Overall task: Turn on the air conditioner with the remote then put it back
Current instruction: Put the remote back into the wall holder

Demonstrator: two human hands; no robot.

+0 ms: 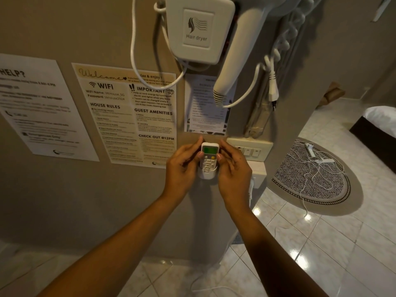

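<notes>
A small white remote (209, 157) with a green screen and a yellow button stands upright in a white wall holder (206, 175) on the beige wall. My left hand (182, 168) touches the remote's left side, thumb on its edge. My right hand (232, 168) touches its right side, thumb near the yellow button. Both hands pinch the remote, whose lower part sits inside the holder. The air conditioner is not in view.
A wall hair dryer (199, 31) with a looping cord hangs just above. Paper notices (128, 112) cover the wall to the left. A switch plate (249, 148) is right of the remote. On the tiled floor lies a round mat (310, 179) with white cables; a bed corner (379, 125) is at far right.
</notes>
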